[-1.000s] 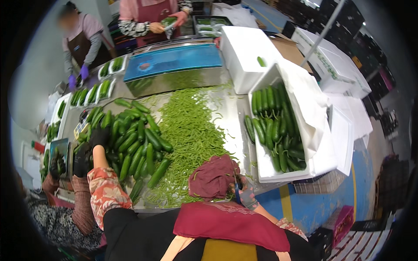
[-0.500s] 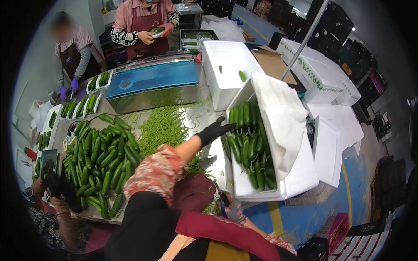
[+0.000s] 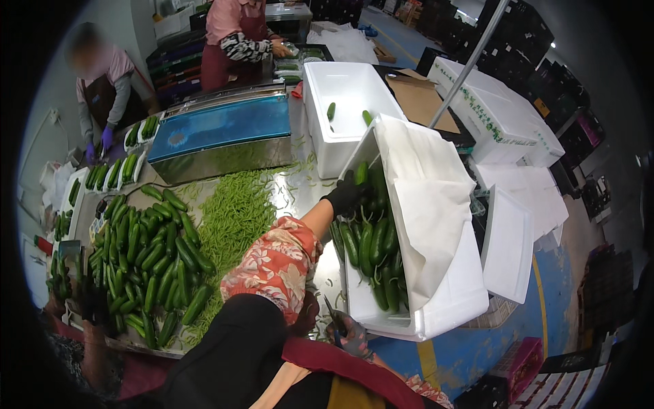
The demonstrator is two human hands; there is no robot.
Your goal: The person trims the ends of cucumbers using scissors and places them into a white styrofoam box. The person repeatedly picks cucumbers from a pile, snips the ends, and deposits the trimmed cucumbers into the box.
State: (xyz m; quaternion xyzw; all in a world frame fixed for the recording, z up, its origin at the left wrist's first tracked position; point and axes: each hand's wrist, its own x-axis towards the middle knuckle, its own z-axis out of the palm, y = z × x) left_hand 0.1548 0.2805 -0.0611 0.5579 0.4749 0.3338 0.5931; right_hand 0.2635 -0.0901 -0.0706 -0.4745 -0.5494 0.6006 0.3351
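Observation:
My left hand point(image 3: 345, 195), in a black glove, reaches into the tilted white foam box point(image 3: 381, 326). Its fingers bend round a cucumber point(image 3: 361, 173) near the far end of the load; the fingertips are partly hidden. More cucumbers point(image 3: 368, 245) lie in rows in this box, beside a white liner sheet point(image 3: 429, 225). Low at the box's near left corner, my right hand point(image 3: 351, 337), in a grey patterned glove, is closed on a slim pointed blade point(image 3: 331, 311). Whether it is a knife or scissors I cannot make out.
Left on the steel table is a heap of cucumbers point(image 3: 153, 259), beside many small green scraps point(image 3: 235, 218). A blue-topped machine point(image 3: 225, 129) stands behind. Another foam box point(image 3: 317, 136) holds two cucumbers. A co-worker point(image 3: 235, 48) and another with purple gloves point(image 3: 107, 138) work beyond.
My left hand has gone from pointing over the box's left rim to bending round a cucumber inside. My right hand, with the blade, shifts slightly. The far co-worker has turned toward the tray.

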